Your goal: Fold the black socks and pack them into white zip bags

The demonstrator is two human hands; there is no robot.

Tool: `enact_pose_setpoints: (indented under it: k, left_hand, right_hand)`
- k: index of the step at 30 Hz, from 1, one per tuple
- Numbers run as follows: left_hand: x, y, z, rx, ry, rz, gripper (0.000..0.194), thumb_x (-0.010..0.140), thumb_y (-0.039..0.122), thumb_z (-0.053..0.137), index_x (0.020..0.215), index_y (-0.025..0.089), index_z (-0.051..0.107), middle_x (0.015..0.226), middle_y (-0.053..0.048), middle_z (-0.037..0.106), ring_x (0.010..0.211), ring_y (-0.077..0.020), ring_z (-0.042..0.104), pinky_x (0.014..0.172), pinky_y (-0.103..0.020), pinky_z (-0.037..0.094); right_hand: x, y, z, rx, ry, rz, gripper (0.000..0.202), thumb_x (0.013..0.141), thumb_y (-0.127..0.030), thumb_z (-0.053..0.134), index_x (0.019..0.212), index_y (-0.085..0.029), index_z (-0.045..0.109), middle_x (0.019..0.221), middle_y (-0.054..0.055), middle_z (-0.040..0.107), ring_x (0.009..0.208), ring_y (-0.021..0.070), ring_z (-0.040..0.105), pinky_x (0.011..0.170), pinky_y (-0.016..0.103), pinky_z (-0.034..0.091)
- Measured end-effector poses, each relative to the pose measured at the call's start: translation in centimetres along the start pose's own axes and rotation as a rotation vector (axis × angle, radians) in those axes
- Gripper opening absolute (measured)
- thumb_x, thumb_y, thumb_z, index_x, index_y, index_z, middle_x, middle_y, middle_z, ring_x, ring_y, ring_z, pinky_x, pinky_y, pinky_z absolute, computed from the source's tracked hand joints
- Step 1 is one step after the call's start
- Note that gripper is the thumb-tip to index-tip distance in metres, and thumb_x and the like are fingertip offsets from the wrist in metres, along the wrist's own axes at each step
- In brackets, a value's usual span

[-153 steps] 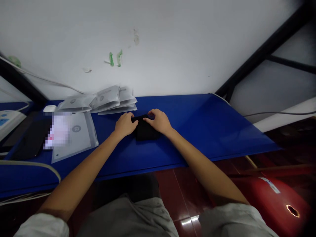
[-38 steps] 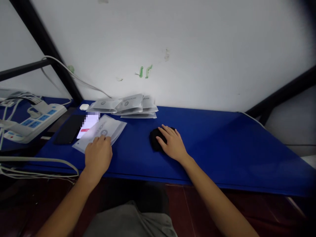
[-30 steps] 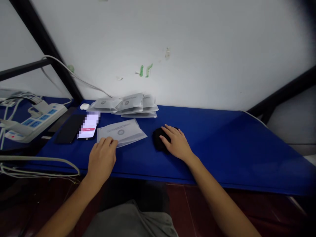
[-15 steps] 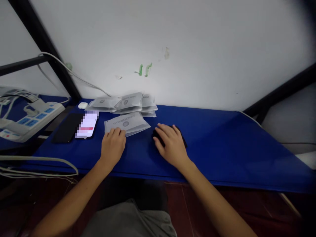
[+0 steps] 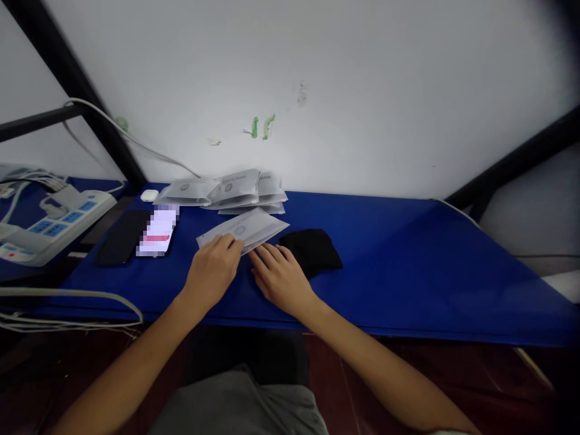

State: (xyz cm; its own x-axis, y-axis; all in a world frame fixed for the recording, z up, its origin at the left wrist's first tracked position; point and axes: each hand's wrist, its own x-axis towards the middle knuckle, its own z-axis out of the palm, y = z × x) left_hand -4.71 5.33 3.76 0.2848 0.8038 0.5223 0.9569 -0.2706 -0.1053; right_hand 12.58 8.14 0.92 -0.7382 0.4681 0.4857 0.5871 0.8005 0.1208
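Grey top (image 5: pixel 240 406) over dark legwear (image 5: pixel 247 353), bare forearms (image 5: pixel 151 356), bare fingers (image 5: pixel 265 256).

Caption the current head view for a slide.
Left hand holding a translucent printed pouch, right hand at its near edge, black cloth further right on blue tabletop.

Blue table (image 5: pixel 417 266) bearing black cloth (image 5: pixel 315 248), piled pouches (image 5: pixel 238 186), dark phone (image 5: pixel 121 238), lit phone (image 5: pixel 156 232)
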Motion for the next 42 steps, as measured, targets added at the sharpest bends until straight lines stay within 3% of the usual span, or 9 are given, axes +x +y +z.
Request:
enact_pose_setpoints:
  k: [6,10,14,18,22,30,34,37,42]
  left_hand:
    - [0.1,-0.2,0.0,-0.024,0.023,0.023,0.017,0.091,0.014,0.048,0.086,0.017,0.064,0.078,-0.003,0.063,0.074,-0.0182,0.061,0.063,-0.028,0.046]
    - [0.1,-0.2,0.1,-0.048,0.041,0.042,0.017,0.091,0.014,0.049,0.086,0.016,0.064,0.078,-0.003,0.063,0.072,-0.0175,0.062,0.062,-0.028,0.046]
    - [0.1,-0.2,0.2,-0.063,0.051,0.064,0.016,0.091,0.014,0.049,0.089,0.017,0.064,0.079,-0.003,0.063,0.072,-0.0170,0.061,0.063,-0.028,0.047]
    - [-0.1,-0.4,0.1,-0.013,-0.022,0.050,0.018,0.087,0.007,0.049,0.091,0.017,0.064,0.083,-0.003,0.064,0.077,-0.0191,0.062,0.065,-0.030,0.048]
    - [-0.2,-1.0,-0.1,0.052,-0.089,-0.058,0.017,0.085,0.008,0.049,0.089,0.017,0.063,0.086,-0.005,0.065,0.079,-0.0207,0.062,0.063,-0.031,0.047]
    - [0.3,-1.3,-0.9,0.059,-0.020,-0.126,0.019,0.088,0.012,0.045,0.089,0.018,0.063,0.086,-0.005,0.065,0.080,-0.0191,0.063,0.061,-0.028,0.045]
    - [0.1,-1.2,-0.8,0.037,-0.038,-0.120,0.018,0.087,0.012,0.047,0.088,0.018,0.063,0.087,-0.004,0.066,0.078,-0.0186,0.063,0.057,-0.027,0.044]
    - [-0.1,-1.1,-0.8,0.030,-0.050,-0.097,0.018,0.087,0.012,0.047,0.088,0.018,0.063,0.086,-0.004,0.066,0.075,-0.0181,0.063,0.056,-0.027,0.043]
    - [-0.5,-0.7,-0.7,0.004,-0.062,-0.042,0.017,0.088,0.013,0.048,0.089,0.019,0.064,0.080,-0.003,0.064,0.073,-0.0173,0.063,0.055,-0.027,0.042]
  right_hand:
    - [-0.2,0.6,-0.2,-0.091,0.125,-0.003,0.030,0.090,-0.011,0.044,0.115,-0.008,0.060,0.111,0.012,0.065,0.100,0.0241,0.054,0.084,0.037,0.043]
    - [0.3,1.2,0.0,-0.125,0.071,-0.004,0.026,0.091,-0.010,0.044,0.110,-0.009,0.061,0.110,0.011,0.065,0.099,0.0238,0.053,0.081,0.036,0.041]
    - [0.7,1.4,0.6,-0.148,-0.021,0.004,0.018,0.092,-0.011,0.046,0.095,-0.013,0.064,0.094,0.007,0.066,0.088,0.0218,0.054,0.073,0.035,0.040]
    - [0.8,1.5,1.0,-0.157,-0.108,0.039,0.014,0.090,-0.012,0.050,0.086,-0.016,0.063,0.085,0.005,0.064,0.080,0.0210,0.054,0.068,0.034,0.038]
    - [0.8,1.5,1.0,-0.146,-0.188,0.040,0.016,0.090,-0.012,0.050,0.089,-0.016,0.065,0.088,0.007,0.065,0.083,0.0213,0.056,0.074,0.035,0.039]
    - [0.8,1.6,1.3,-0.005,-0.197,0.031,0.017,0.088,-0.012,0.052,0.091,-0.014,0.069,0.121,0.012,0.064,0.105,0.0241,0.058,0.091,0.038,0.042]
    - [0.7,1.6,1.2,0.145,-0.178,0.132,0.023,0.093,-0.027,0.050,0.090,-0.014,0.068,0.107,0.011,0.068,0.097,0.0225,0.062,0.090,0.038,0.044]
    - [0.8,1.5,1.4,0.161,-0.175,0.198,0.023,0.095,-0.020,0.044,0.101,-0.014,0.065,0.096,0.009,0.070,0.088,0.0207,0.064,0.085,0.036,0.046]
    - [1.1,1.4,1.9,0.082,-0.152,0.253,0.037,0.090,-0.022,0.055,0.124,-0.010,0.051,0.104,0.013,0.068,0.092,0.0245,0.065,0.083,0.037,0.048]
